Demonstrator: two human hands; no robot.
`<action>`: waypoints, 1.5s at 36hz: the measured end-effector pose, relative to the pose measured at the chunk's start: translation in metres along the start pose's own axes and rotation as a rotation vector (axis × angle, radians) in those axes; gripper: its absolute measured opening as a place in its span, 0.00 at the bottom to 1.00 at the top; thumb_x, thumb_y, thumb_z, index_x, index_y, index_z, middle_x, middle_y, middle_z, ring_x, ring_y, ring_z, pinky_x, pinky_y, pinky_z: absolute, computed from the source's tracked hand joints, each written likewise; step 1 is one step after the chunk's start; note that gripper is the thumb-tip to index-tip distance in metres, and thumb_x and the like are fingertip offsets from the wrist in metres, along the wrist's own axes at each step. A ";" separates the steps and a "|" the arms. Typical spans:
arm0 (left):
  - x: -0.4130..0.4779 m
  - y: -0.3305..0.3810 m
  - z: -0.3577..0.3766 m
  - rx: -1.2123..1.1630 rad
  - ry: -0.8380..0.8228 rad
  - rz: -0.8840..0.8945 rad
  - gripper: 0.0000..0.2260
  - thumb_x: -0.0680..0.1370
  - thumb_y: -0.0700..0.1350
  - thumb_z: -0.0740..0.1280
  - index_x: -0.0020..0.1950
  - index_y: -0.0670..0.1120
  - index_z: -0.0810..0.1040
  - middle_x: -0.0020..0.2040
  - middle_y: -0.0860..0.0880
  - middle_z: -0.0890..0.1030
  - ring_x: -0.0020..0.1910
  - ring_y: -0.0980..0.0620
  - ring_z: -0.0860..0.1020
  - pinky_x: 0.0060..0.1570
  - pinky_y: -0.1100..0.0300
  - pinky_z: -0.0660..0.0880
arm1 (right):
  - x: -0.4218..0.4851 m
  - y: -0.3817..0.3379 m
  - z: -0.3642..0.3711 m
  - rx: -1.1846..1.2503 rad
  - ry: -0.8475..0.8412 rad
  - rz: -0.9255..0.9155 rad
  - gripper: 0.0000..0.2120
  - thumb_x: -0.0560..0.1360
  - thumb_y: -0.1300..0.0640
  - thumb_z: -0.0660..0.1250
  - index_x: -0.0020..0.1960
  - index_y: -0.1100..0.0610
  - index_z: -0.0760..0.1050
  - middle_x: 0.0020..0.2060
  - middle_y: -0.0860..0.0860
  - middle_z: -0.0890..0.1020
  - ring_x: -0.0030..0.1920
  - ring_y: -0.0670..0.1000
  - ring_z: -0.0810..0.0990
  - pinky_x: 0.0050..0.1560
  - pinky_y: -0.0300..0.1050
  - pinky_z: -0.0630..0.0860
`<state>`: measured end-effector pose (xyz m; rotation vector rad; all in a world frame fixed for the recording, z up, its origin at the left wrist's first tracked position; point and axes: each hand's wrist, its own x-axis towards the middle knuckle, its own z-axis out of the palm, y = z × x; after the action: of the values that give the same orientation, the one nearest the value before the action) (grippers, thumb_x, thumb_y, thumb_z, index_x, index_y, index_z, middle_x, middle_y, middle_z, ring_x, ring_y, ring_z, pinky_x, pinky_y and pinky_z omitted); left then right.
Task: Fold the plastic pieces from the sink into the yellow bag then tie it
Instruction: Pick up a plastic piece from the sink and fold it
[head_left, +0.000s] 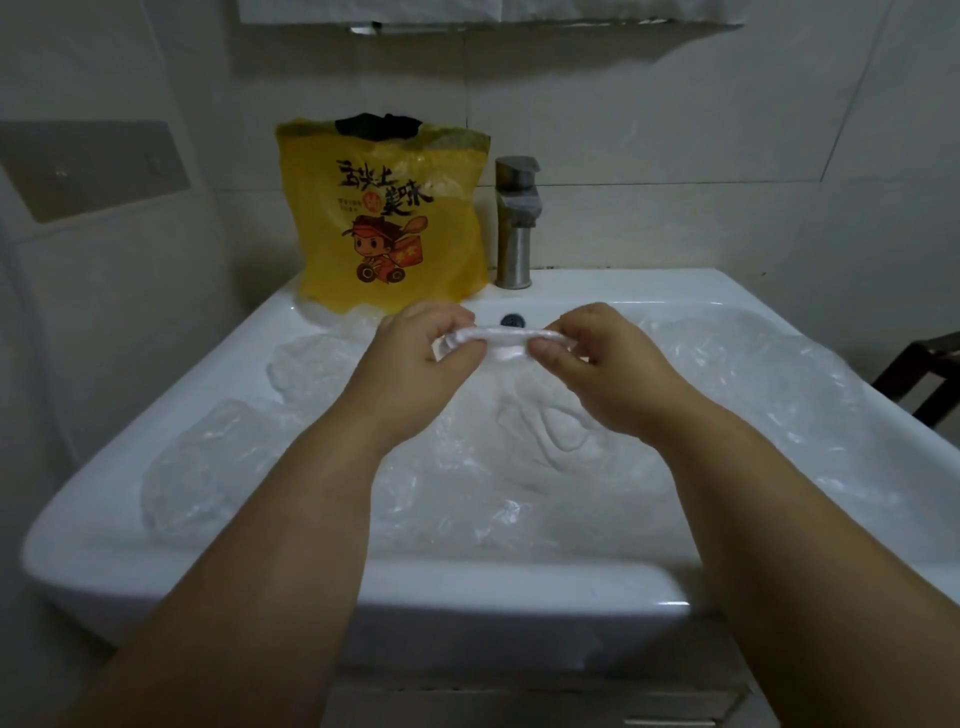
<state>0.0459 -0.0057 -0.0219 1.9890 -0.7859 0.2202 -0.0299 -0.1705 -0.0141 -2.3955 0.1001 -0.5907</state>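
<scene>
Plastic (500, 344) between left hand (421, 353), right hand (597, 361)

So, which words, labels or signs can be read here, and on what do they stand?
"舌尖上美味": large black stylised characters on the yellow bag, above its cartoon delivery rider.
Small lines beside them and the round red seal on the bag: too small to read.
Faucet: no text visible.

A yellow bag (384, 218) printed with black characters and a red-capped cartoon figure is seen; clear plastic pieces (218, 462) fill a white sink (93, 566).
</scene>
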 end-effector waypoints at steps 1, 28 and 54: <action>0.000 0.002 0.000 -0.070 -0.023 -0.056 0.03 0.79 0.45 0.66 0.47 0.51 0.79 0.51 0.51 0.78 0.51 0.54 0.74 0.48 0.63 0.70 | 0.000 0.000 -0.001 0.042 -0.012 0.007 0.08 0.79 0.49 0.62 0.45 0.52 0.74 0.46 0.50 0.74 0.42 0.45 0.75 0.38 0.30 0.67; 0.002 0.023 -0.010 -1.016 -0.193 -0.454 0.10 0.80 0.45 0.61 0.45 0.45 0.80 0.41 0.47 0.82 0.42 0.51 0.81 0.40 0.61 0.79 | -0.001 -0.010 -0.009 0.837 -0.169 0.324 0.09 0.80 0.60 0.61 0.45 0.62 0.77 0.31 0.52 0.79 0.30 0.46 0.74 0.32 0.38 0.74; 0.004 0.009 0.002 -0.504 0.142 -0.357 0.06 0.78 0.40 0.66 0.42 0.47 0.79 0.28 0.54 0.74 0.28 0.60 0.73 0.33 0.65 0.74 | -0.004 -0.014 0.004 0.559 -0.291 0.215 0.06 0.79 0.56 0.64 0.47 0.57 0.78 0.38 0.51 0.83 0.36 0.46 0.79 0.39 0.40 0.77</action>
<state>0.0431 -0.0124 -0.0148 1.5764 -0.3390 -0.0467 -0.0326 -0.1564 -0.0102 -1.8675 0.0557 -0.1357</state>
